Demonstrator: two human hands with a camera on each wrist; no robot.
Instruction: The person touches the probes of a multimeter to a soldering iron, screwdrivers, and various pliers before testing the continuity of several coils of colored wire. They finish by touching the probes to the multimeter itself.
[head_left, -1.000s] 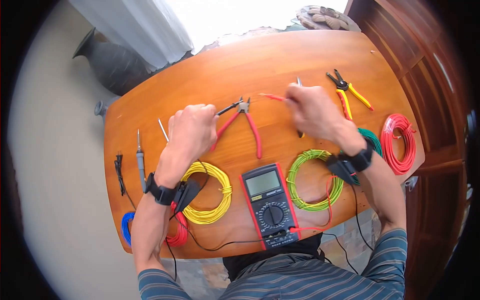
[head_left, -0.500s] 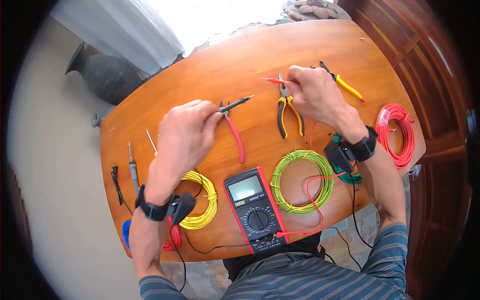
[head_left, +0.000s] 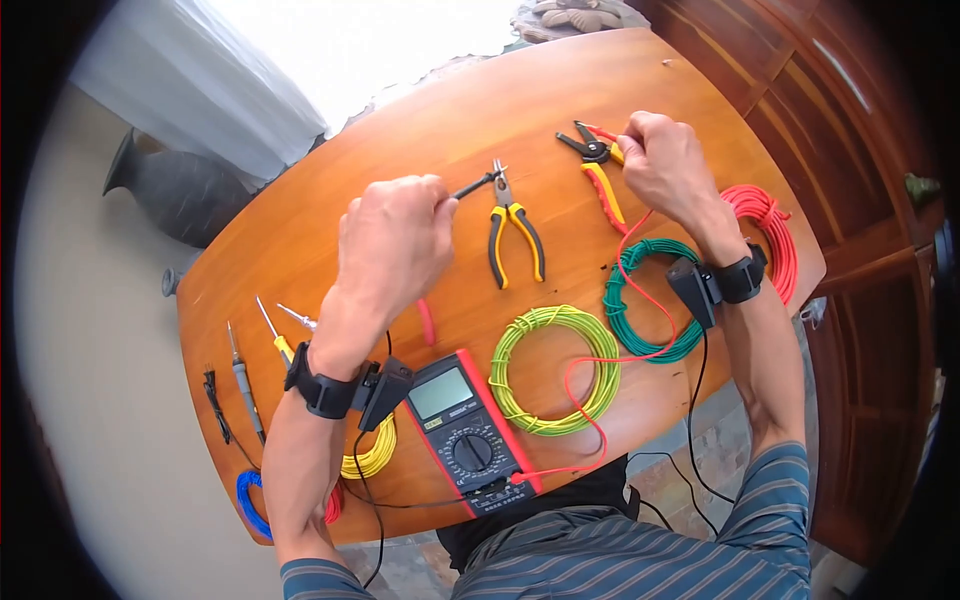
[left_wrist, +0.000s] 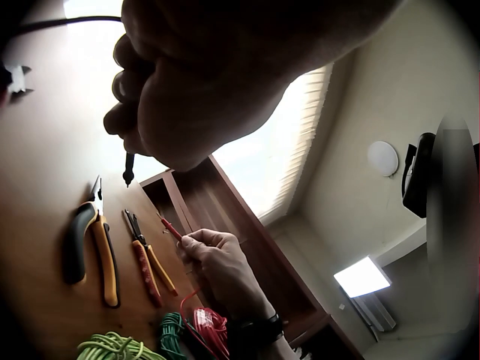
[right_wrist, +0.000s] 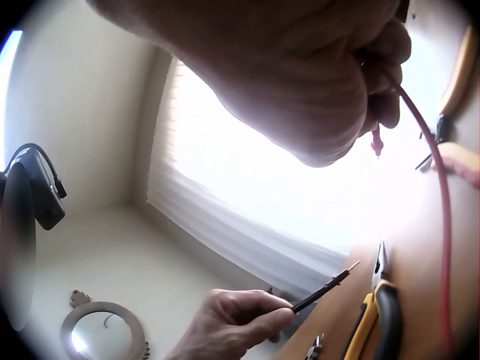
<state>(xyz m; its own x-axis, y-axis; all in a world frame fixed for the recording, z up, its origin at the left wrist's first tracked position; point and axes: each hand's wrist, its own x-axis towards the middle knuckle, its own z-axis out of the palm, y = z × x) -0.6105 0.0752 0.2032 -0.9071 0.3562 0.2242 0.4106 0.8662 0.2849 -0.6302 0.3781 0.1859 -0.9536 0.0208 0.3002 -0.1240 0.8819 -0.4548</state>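
We see the left hand beyond the multimeter, its grip narrow, thumb and curled fingers pinching the black probe. That probe's long axis slopes away from the multimeter and rightward, and its tip overlaps the needle-nose pliers in the head view, though from the right wrist we see the tip apart from them. The right hand is farther off, beyond and to the right of the multimeter; its grip is equally narrow, pinching the red probe, which points leftward across the black head of the wire strippers. We can follow a red lead from the multimeter's lower right corner, over the yellow-green coil just to its right and the green coil farther right. On the surface, we find the needle-nose pliers beyond the multimeter, tips facing away from it, a yellow coil to its left, and a red coil well to its right.
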